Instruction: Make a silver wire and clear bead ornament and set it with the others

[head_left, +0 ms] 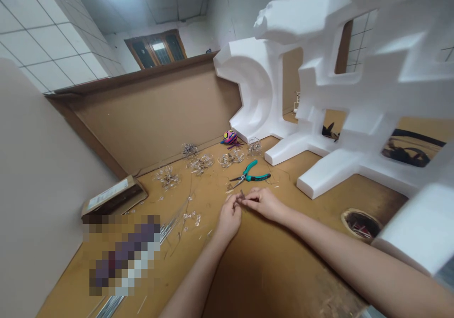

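My left hand and my right hand meet over the brown table, fingertips pinched together on a small thin wire piece. Just beyond them lie teal-handled pliers, jaws pointing left. Several finished wire-and-bead clusters sit in a row farther back, with one more wire cluster to the left. Loose clear beads and long straight wires lie left of my left hand.
Large white foam blocks stand on the right and overhang the table. A small multicoloured toy rests by the cardboard back wall. A flat cardboard box lies at left. A round hole opens in the table at right.
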A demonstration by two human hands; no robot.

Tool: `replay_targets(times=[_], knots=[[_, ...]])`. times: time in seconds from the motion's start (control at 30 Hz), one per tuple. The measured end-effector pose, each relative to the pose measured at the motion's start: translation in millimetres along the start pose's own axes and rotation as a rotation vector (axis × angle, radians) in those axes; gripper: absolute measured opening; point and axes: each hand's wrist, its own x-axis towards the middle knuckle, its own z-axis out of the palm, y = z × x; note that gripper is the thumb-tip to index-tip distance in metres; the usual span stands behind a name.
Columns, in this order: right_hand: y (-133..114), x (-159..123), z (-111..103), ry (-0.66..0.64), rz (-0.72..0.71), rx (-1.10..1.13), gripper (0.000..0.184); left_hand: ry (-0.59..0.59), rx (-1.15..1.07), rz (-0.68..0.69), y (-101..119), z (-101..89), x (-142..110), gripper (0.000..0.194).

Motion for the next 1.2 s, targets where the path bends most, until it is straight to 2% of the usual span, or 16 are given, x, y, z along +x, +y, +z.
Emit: replay_targets(times=[0.27,0.47,0.6,0.73,0.8,0.9,1.03,1.13,1.2], knots=[[3,-1,-2,-0.03,-0.019,0.04,0.029,-0.057,0.015,0.047,2,10.7,-4,0.024],[-1,-4,-1,-0.047,-0.078,0.027,0.028,-0.098,0.109,0.058,6,6.8,-8,0.034],[-2,-3,-3,-0.039,-0.079,-0.002,0.029,-0.14,0.173,0.046,6,3.5,-8,0.033],[0,1,-10,0.054,0.023,-0.023,0.026,-0.137,0.219,0.065,14,-9.1,-5,0.034],[2,4,-15,0.144,0.097,-0.014,0.025,-0.133,0.365,0.123,23,-17.1,-6,0.026],[6,7,-20,0.212,0.172,0.04,0.024,-0.264,0.666,0.299,38,-20.7,-9,0.018],[9,9,-19,0.203,0.21,0.089,0.025,-0.452,0.998,0.456,46,-5.5,-11,0.02],[11,10,-18,0.194,0.261,0.151,0.025,-0.58,1.034,0.475,44,6.4,-8,0.024],[11,10,-18,0.187,0.301,0.207,0.026,-0.602,0.991,0.452,42,7.9,-4,0.023]])
